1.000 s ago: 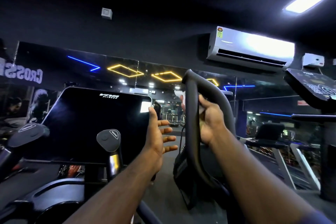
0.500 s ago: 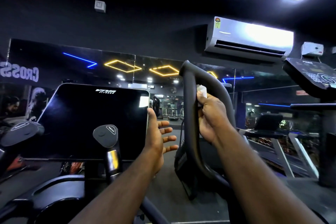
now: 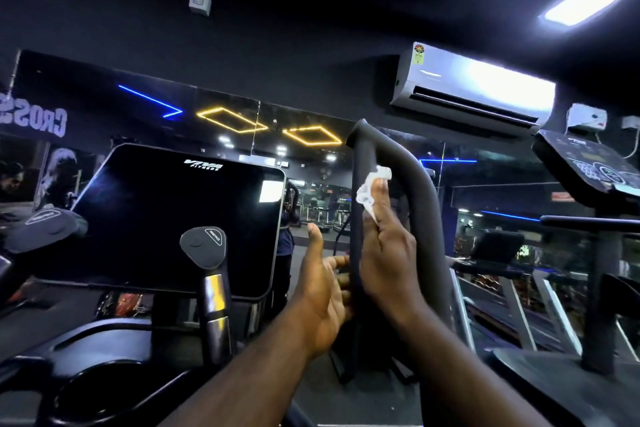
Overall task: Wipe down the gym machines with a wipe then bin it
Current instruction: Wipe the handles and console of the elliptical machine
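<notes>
Right hand (image 3: 388, 253): lying along the bar (image 3: 410, 180) with fingers stretched upward, pressing the wipe (image 3: 367, 194) flat against it rather than clenching. The thumb is hiding behind the bar.
Wipe: white and crumpled, sitting just below the bar's top bend on its left edge and bunching out past the fingertips (most of it is lying under the fingers, so its shape is hard to read).
Left hand (image 3: 322, 291): hovering at the bar's left edge lower down, thumb pointing up, fingers loosely bent and grasping nothing that shows. The fingertips are disappearing behind the bar, so whether they are touching it is unclear.
Bar: black and padded, curving up and over. Its foot is sinking into darkness behind both forearms.
Screen (image 3: 173, 218): dark, standing left of the hands.
Knob (image 3: 204, 244): grey, standing in front of the screen's lower edge on a shiny post.
Console (image 3: 588, 163): sitting far right and running off the frame's edge, with markings too dim to read.
Air conditioner (image 3: 474, 87): hanging on the wall above, with glare washing out its front.
</notes>
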{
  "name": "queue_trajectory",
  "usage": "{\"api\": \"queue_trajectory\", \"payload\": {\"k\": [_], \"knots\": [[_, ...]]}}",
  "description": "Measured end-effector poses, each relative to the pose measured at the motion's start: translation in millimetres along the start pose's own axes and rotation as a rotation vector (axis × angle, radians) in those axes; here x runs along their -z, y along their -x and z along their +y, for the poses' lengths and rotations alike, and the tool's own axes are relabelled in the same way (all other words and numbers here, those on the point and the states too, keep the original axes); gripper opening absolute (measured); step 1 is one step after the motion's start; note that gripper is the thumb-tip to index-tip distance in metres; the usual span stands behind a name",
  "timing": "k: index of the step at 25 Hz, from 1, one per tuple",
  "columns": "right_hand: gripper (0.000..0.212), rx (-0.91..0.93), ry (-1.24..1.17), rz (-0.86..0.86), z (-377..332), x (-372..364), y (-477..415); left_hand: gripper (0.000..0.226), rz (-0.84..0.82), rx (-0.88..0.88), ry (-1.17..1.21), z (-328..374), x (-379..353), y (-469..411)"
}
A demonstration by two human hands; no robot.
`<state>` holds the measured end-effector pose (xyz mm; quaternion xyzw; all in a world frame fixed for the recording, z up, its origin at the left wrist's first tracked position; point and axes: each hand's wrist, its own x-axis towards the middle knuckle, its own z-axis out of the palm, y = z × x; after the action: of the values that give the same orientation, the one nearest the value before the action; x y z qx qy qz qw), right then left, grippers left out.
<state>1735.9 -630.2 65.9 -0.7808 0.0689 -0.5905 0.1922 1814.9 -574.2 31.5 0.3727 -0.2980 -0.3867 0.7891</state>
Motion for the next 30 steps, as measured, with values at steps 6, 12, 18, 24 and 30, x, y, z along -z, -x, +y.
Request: {"api": "queue_trajectory", "payload": {"k": [6, 12, 18, 24, 30], "knots": [[0.025, 0.629, 0.639, -0.365, 3, 25, -108, 0.123, -0.23, 0.094, 0.204, -9, -15, 8], [0.028, 0.899, 0.829, -0.525, 1, 38, -81, 0.11, -0.23, 0.065, 0.249, -20, -13, 20], [0.021, 0.878, 0.868, -0.442, -9, 28, -90, 0.107, -0.193, 0.089, 0.214, -19, -16, 27], [0.025, 0.878, 0.743, -0.447, -13, 32, -82, 0.107, -0.173, 0.079, 0.23, -22, -16, 23], [0.024, 0.741, 0.747, -0.414, 5, 24, -93, 0.109, -0.172, 0.122, 0.168, -17, -22, 22]]}}
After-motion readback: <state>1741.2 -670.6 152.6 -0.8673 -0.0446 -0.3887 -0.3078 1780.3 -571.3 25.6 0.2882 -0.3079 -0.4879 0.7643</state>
